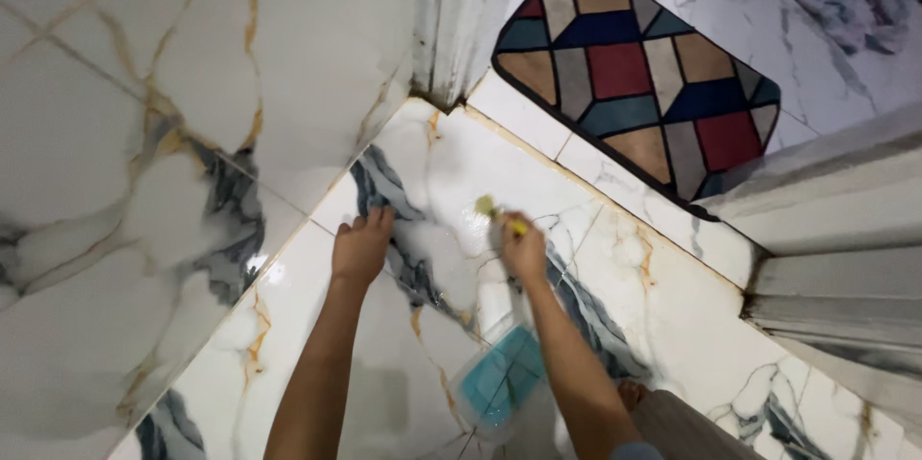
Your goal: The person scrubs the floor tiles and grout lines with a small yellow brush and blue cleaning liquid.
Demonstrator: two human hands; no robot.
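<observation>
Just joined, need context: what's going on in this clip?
A person is crouched over a wet white marble-pattern floor by a doorway. The right hand holds a small yellow brush with its head on the tile; the left hand is pressed flat on the floor beside it. A clear tub with a blue sponge sits between the arms. A patchwork mat lies past the threshold.
</observation>
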